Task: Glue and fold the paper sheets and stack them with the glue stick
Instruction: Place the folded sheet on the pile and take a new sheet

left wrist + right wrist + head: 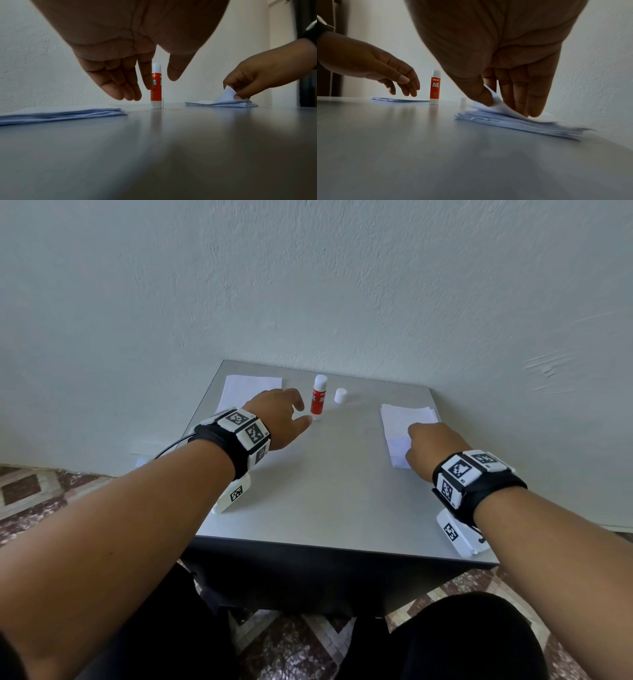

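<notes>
An uncapped red and white glue stick [317,400] stands upright at the back of the grey table [325,498]. My left hand [303,413] hovers just left of it with relaxed fingers [120,89], apart from the glue stick [435,88]. One stack of white sheets [246,388] lies behind the left hand. A second stack of sheets [404,416] lies at the right. My right hand [498,104] pinches the near corner of its top sheet [226,94] between thumb and fingers and lifts it off the stack [513,120].
The glue stick's white cap [340,396] stands on the table right of the glue stick, close to the right stack. A pale wall runs along the table's far edge. A patterned floor shows below the table's front and left edges.
</notes>
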